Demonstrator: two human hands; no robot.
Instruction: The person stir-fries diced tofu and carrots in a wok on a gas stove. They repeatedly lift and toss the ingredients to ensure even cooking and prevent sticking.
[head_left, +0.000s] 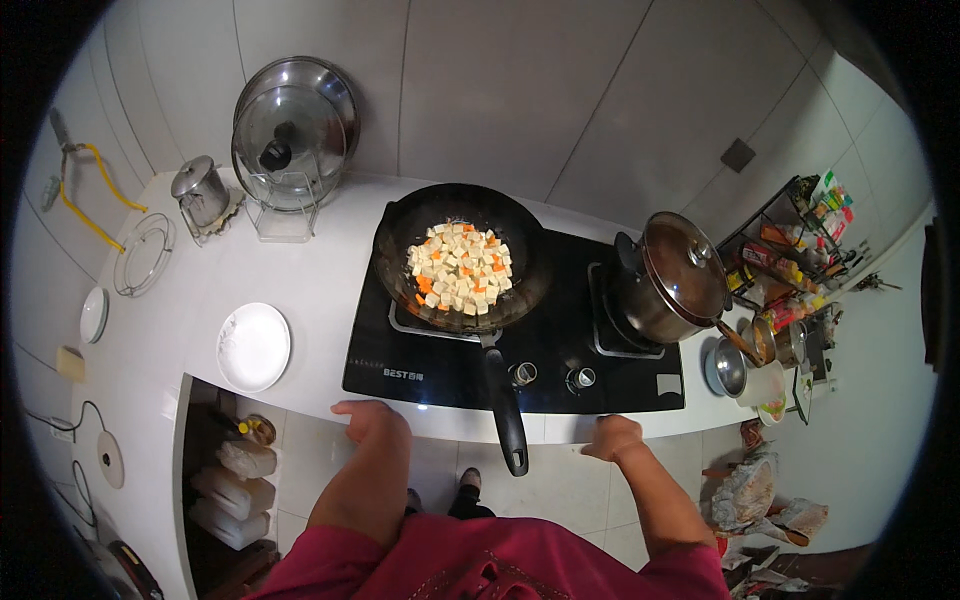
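My left hand (377, 421) rests at the counter's front edge, left of the wok handle (506, 420), with one finger stretched out to the left. On the other side of the handle, my right hand (618, 437) also touches the edge. I see nothing held in either hand; some fingers are hidden. A black wok (525, 289) sits on the left burner of the black glass gas hob (450, 375). Inside it lie pale tofu-like cubes (459, 262) mixed with small orange pieces (425, 284). Two control knobs (580, 377) stand right of the handle.
A lidded steel pot (660, 300) occupies the right burner. To the left are a white plate (253, 347), lids in a rack (289, 135) and a metal canister (201, 191). Steel bowls (727, 365) and a condiment rack (780, 240) stand right. The wok handle overhangs the counter edge.
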